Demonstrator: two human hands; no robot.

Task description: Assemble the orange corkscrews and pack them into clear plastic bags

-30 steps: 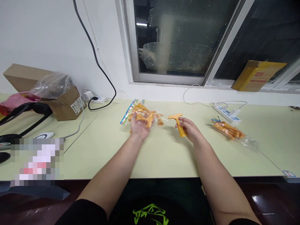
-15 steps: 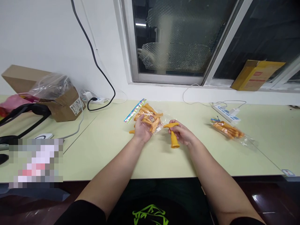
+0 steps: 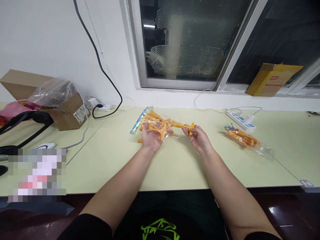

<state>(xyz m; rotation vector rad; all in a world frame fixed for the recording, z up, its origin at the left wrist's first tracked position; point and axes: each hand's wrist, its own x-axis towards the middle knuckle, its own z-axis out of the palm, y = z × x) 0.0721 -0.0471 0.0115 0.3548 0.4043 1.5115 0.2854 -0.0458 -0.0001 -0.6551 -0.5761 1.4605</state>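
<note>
My left hand [image 3: 151, 140] is closed around a clear plastic bag [image 3: 160, 125] with a colourful header strip, packed with several orange-yellow plastic pieces. In the fingers of my right hand [image 3: 200, 138] is a yellow T-shaped plastic piece [image 3: 191, 128], held near its crossbar. Its stem lies sideways, with the wider end pointing left at the bag's right end; whether that end is inside the bag I cannot tell. Another orange piece [image 3: 139, 141] pokes out on the table, left of my left hand and partly hidden.
To the right lies a second bag of orange pieces [image 3: 242, 137], in front of a white power strip [image 3: 241, 120]. An opened cardboard box [image 3: 68, 115] and black straps [image 3: 32, 116] occupy the left side. A black cable [image 3: 97, 56] hangs down the wall.
The T-shaped piece has turned from upright to sideways, its wider end swinging up and left to the bag. My right hand has shifted slightly right; the left still holds the bag.
</note>
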